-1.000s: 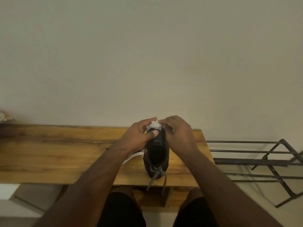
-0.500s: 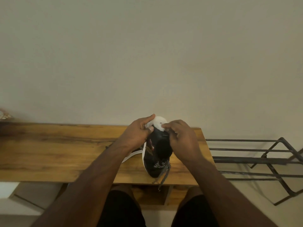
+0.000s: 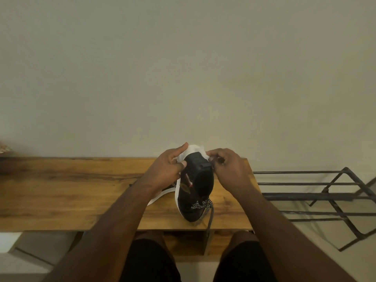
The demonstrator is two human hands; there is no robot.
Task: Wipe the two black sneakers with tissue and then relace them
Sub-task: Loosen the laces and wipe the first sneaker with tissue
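1 black sneaker [image 3: 196, 192] was stood on the counter [image 3: 81, 192], long axis toward the wall. Left hand [image 3: 165, 171] and right hand [image 3: 228, 169] fingers pinched tissue [image 3: 195, 149] at its far end.

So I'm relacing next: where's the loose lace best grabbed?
Take the lace at its free end hanging over the table edge, coming from the near side with the right hand; it dangles clear of the sneaker.

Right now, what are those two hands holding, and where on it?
The left hand grips a black sneaker by its upper left side. The right hand pinches white tissue at the shoe's top end.
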